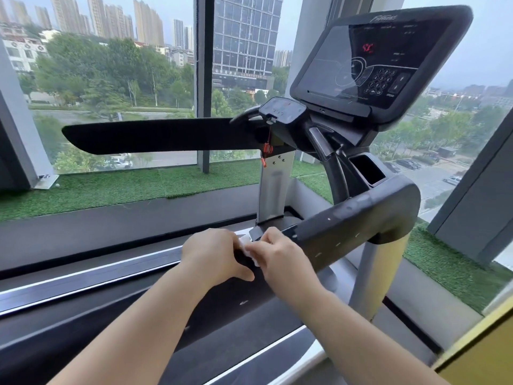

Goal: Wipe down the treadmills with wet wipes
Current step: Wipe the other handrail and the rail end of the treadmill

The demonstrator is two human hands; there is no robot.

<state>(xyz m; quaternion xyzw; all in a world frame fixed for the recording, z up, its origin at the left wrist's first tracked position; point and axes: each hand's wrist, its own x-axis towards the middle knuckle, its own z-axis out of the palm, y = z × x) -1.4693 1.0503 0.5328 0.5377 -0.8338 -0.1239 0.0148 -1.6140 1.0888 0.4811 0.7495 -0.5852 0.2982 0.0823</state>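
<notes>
Head view: treadmill side-on to a window, console upper right with red digits lit. Both hands sit at the near end of the right handrail. Left hand has its fingers curled with the thumb underneath, gripping around the rail end. Right hand is just beside it, nearly touching, with fingers curled and pinching. Wet wipe is a small white wad squeezed between the two hands and against the rail, mostly hidden, only an edge showing in the gap. Can't tell how much of it each hand covers. Left handrail is well apart across the belt. Red safety clip hangs under the small centre panel. Green turf strip runs along the sill.
</notes>
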